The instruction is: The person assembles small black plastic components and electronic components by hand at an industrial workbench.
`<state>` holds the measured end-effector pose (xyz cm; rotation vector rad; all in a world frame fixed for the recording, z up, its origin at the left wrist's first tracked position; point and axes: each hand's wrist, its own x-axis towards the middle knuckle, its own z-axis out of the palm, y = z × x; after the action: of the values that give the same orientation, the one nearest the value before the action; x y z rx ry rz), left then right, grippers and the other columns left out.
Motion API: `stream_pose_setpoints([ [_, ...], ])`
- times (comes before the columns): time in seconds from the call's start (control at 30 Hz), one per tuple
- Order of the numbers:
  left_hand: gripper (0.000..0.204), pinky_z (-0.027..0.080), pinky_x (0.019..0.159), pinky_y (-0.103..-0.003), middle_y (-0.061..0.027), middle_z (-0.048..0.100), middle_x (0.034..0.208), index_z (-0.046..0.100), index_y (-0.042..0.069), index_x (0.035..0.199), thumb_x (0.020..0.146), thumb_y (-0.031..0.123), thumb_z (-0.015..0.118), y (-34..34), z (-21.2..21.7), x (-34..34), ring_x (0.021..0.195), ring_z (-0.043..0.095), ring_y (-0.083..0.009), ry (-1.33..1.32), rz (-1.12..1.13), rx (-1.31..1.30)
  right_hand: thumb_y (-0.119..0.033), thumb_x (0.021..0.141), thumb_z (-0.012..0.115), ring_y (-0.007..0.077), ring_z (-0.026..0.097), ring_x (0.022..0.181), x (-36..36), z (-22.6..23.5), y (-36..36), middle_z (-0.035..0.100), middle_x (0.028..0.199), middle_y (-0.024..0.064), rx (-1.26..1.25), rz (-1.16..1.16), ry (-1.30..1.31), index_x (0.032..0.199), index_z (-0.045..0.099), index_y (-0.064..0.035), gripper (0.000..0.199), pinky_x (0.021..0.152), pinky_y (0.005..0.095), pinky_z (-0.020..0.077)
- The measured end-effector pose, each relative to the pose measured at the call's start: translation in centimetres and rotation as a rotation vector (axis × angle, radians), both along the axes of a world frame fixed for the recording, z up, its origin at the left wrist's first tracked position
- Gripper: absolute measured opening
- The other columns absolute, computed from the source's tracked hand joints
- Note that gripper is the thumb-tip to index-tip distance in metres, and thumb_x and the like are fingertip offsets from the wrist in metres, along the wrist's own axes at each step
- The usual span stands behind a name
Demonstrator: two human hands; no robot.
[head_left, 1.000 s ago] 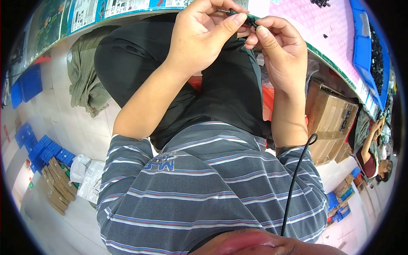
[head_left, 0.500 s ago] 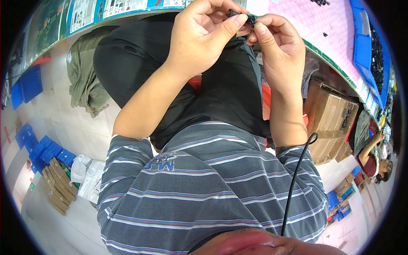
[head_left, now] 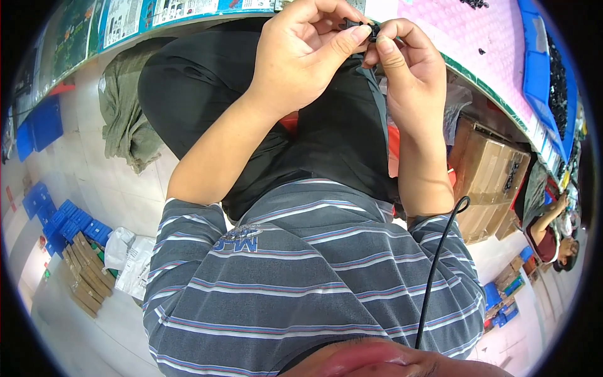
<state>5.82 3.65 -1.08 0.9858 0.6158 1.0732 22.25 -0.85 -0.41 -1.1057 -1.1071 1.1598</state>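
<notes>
— Little had shifted since a second earlier: both hands stayed raised at the bench edge, fingers closed on the same small part. What lay nearest the camera?

— A grey striped shirt filled the foreground, with a thin black cable running up its right side. Beyond it, black trousers covered the lap.

— And the grip itself?

— The left hand and the right hand met fingertip to fingertip, both pinched shut on a small black part. It sat between the left thumb and the right forefinger, at the very top of both hands, mostly hidden by them.

— Which way did it point?

— Its long axis appeared to run roughly left to right, from one hand to the other; the ends could not be told apart.

— Farther off?

— A pink mat covered the bench, blue bins stood along its right edge, and a cardboard box sat under it. Blue trays lay on the floor at left.
</notes>
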Motion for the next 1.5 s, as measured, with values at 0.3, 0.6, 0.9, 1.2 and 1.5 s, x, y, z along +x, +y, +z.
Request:
stream_pose_setpoints([
  [0.3, 0.019, 0.055, 0.087, -0.025, -0.0095, 0.065, 0.108, 0.059, -0.004, 0.113, 0.096, -0.007, 0.067, -0.1, 0.0, 0.1, 0.096, 0.065, -0.0128, 0.002, 0.005, -0.001, -0.01, 0.104, 0.062, 0.008, 0.061, 0.08, 0.4, -0.5, 0.1, 0.062, 0.088, 0.0005, -0.012, 0.036, 0.063, 0.103, 0.062, -0.0023, 0.007, 0.076, 0.0233, 0.0511],
  [0.6, 0.021, 0.057, 0.087, -0.026, -0.0103, 0.064, 0.109, 0.057, -0.005, 0.111, 0.094, -0.01, 0.068, 3.0, -4.7, 1.0, 0.097, 0.066, -0.0135, -0.259, -0.036, 0.704, -0.009, 0.103, 0.063, 0.0086, 0.061, 0.081, -0.2, 0.3, -0.1, 0.063, 0.09, 0.0011, -0.015, 0.039, 0.061, 0.105, 0.061, -0.0014, 0.009, 0.077, 0.0237, 0.0512],
  [0.9, 0.02, 0.057, 0.085, -0.026, -0.0111, 0.066, 0.106, 0.057, -0.004, 0.108, 0.094, -0.01, 0.068, 0.4, 0.4, 0.0, 0.095, 0.067, -0.0142, -0.009, 0.052, -0.043, -0.003, 0.101, 0.066, 0.0121, 0.065, 0.084, -0.4, -1.0, 0.3, 0.068, 0.094, 0.0058, 0.053, -0.049, 0.023, 0.112, 0.063, 0.0022, 0.013, 0.081, 0.0258, 0.0532],
  [1.2, 0.02, 0.058, 0.084, -0.026, -0.0097, 0.068, 0.106, 0.058, -0.001, 0.111, 0.096, 0.0, 0.071, 1.5, 0.5, -1.4, 0.091, 0.069, -0.0138, 0.038, 0.141, 0.024, -0.005, 0.1, 0.068, 0.0122, 0.065, 0.084, 2.0, -1.5, 0.1, 0.069, 0.09, 0.0051, 0.013, -0.08, -0.163, 0.108, 0.066, 0.0008, 0.01, 0.081, 0.0267, 0.0524],
  [1.5, 0.018, 0.059, 0.084, -0.027, -0.0108, 0.068, 0.105, 0.059, -0.002, 0.112, 0.098, 0.004, 0.07, 1.5, 0.5, -1.2, 0.094, 0.07, -0.016, 0.052, 0.048, 0.016, -0.027, 0.093, 0.076, 0.0149, 0.07, 0.088, 14.4, 1.8, 2.1, 0.075, 0.103, 0.0071, 0.015, -0.763, -1.04, 0.112, 0.077, -0.0019, 0.031, 0.081, 0.0291, 0.0552],
])
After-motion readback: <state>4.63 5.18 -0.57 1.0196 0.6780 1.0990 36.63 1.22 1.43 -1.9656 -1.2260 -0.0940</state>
